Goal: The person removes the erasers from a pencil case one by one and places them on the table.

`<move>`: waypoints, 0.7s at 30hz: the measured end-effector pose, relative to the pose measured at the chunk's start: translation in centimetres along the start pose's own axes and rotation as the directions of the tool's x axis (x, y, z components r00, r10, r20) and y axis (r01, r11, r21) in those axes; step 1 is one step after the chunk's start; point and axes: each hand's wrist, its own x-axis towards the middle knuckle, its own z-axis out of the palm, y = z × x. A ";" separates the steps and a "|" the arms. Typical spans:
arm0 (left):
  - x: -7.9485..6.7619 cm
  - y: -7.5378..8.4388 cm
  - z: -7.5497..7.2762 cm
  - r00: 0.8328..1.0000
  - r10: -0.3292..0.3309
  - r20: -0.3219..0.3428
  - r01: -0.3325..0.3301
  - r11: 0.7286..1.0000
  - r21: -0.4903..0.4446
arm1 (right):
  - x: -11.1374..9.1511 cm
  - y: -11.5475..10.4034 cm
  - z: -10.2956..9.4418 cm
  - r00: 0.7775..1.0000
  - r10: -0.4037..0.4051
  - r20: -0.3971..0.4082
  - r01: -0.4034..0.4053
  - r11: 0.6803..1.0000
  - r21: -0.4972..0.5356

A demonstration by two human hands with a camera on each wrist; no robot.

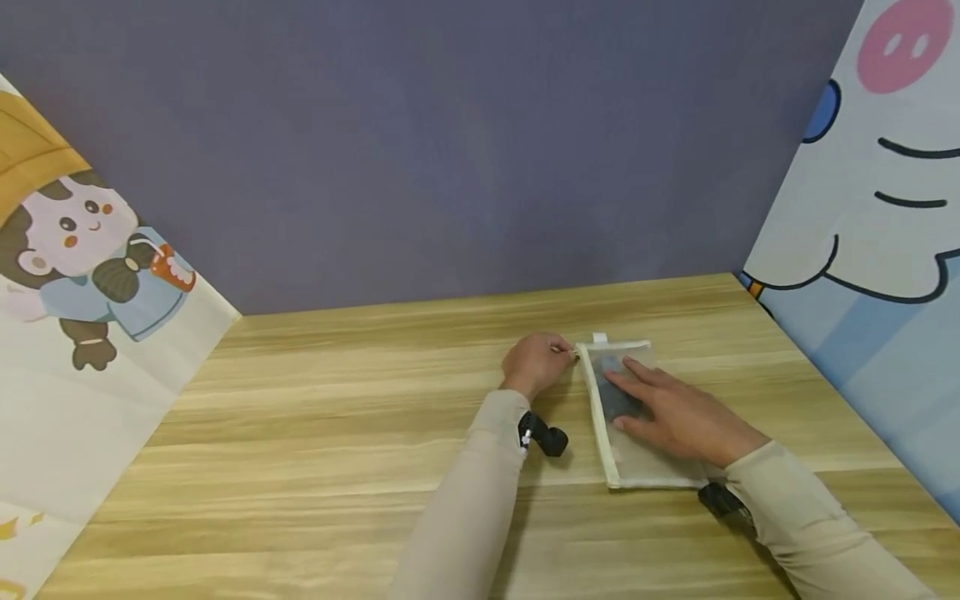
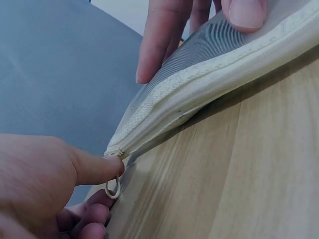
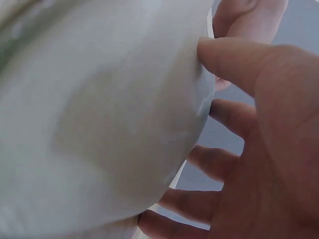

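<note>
A translucent zip pouch (image 1: 604, 446) lies on the wood-patterned bench (image 1: 337, 417); something dark (image 1: 615, 403) shows inside. The left hand (image 1: 536, 365) pinches the zipper pull (image 2: 118, 189) at its far corner, while the right hand (image 1: 682, 417) rests on top, fingers spread. Behind stands a grey wall (image 1: 450, 150).

Sheer mesh pouch (image 1: 633, 460), woven cloth zipper tape (image 2: 224, 69), smooth wood-grain tabletop (image 1: 337, 433), matt back wall (image 1: 465, 158).

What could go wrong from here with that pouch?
The pull loop is small, so the left hand might slip off it. The zip bows in the left wrist view and could snag. The thin pouch may bunch if the right hand, resting on it, shifts.
</note>
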 end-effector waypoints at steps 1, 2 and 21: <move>0.0 0.0 0.0 1.000 -0.001 0.001 0.001 1.000 -0.001 | 0.0 0.0 0.0 1.000 0.010 0.006 -0.010 1.000 0.000; 0.0 0.1 0.0 1.000 -0.003 -0.001 0.003 1.000 -0.002 | 0.0 0.1 0.0 1.000 0.022 0.011 -0.022 1.000 -0.001; -0.5 -0.2 0.1 0.996 0.088 0.010 -0.088 0.993 0.079 | 0.1 0.2 0.1 0.999 0.048 -0.004 -0.049 0.999 -0.007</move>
